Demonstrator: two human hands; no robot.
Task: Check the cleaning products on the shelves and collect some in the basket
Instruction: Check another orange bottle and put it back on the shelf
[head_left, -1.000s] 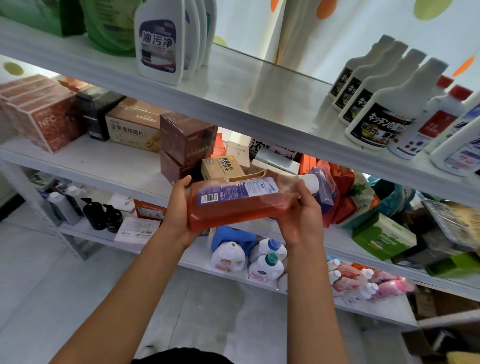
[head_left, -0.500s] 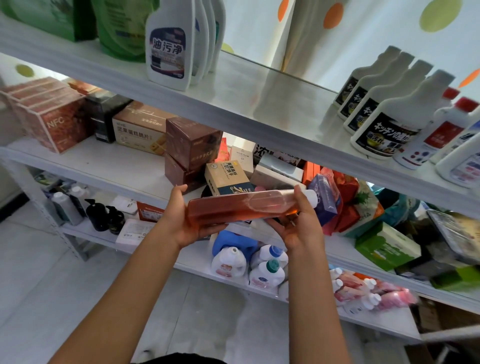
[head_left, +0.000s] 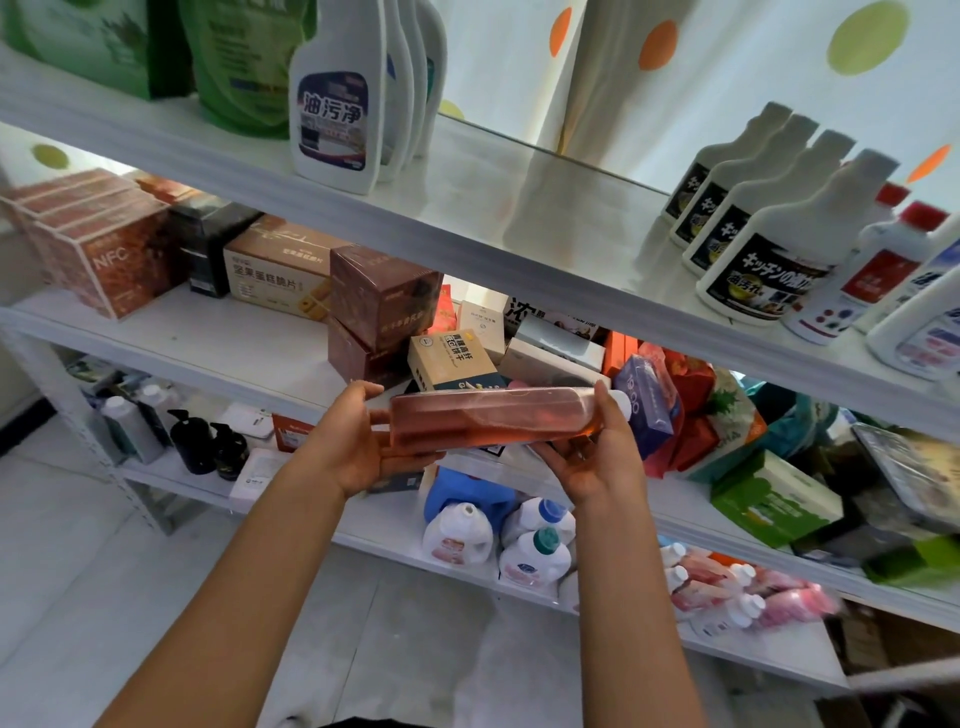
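White tiered shelving unit (head_left: 519, 228) against a dotted curtain. On its top board: white spray bottles with dark blue labels (head_left: 332, 104) left of centre, green refill pouches (head_left: 234, 67) further left, white angled-neck bottles with black labels (head_left: 769, 249) at right, red-capped white bottles (head_left: 883, 270) beside those. One board down: reddish-brown NFC cartons (head_left: 98, 260) at far left, a tan biscuit box (head_left: 275, 275), stacked maroon boxes (head_left: 379, 312), red and blue packets (head_left: 670, 405), a green carton (head_left: 769, 499). Lower board: black pump bottles (head_left: 208, 447), white jugs with coloured caps (head_left: 530, 551), pink bottles lying flat (head_left: 737, 592).
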